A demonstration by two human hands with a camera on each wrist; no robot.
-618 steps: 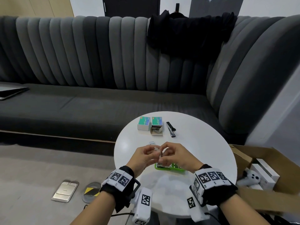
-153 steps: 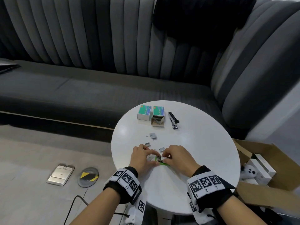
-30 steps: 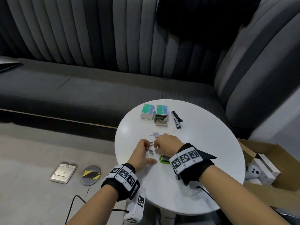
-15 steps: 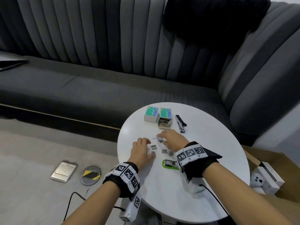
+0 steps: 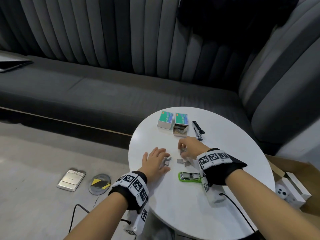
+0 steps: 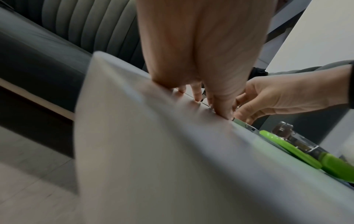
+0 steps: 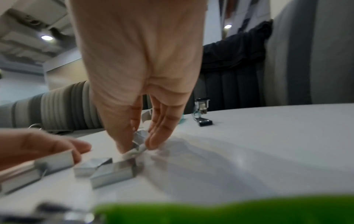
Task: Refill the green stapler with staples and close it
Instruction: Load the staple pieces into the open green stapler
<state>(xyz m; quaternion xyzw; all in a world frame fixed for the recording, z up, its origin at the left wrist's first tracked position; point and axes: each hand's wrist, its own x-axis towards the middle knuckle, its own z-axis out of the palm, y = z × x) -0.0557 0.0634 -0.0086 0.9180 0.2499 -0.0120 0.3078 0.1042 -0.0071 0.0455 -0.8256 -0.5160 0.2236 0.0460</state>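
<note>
The green stapler (image 5: 189, 177) lies on the white round table (image 5: 225, 196) with its metal magazine facing up, and neither hand touches it. It shows as a green blur (image 7: 210, 212) at the bottom of the right wrist view. Beyond it my right hand (image 5: 181, 149) pinches a staple strip (image 7: 139, 139) between thumb and fingers. My left hand (image 5: 161, 158) lies flat on the table, its straight fingers (image 7: 47, 147) touching a loose strip (image 5: 168, 160). More staple strips (image 7: 113, 172) lie between the hands.
Two green staple boxes (image 5: 165, 120) stand at the table's far side, the right one (image 5: 181, 125) open. A black stapler (image 5: 197, 129) lies beside them. A dark sofa (image 5: 86, 94) curves behind the table. An open cardboard box (image 5: 294, 170) sits on the floor at right.
Both hands have left the green stapler. The right hand reached farther out to the loose strips and picked one up. The left hand settled flat beside them.
</note>
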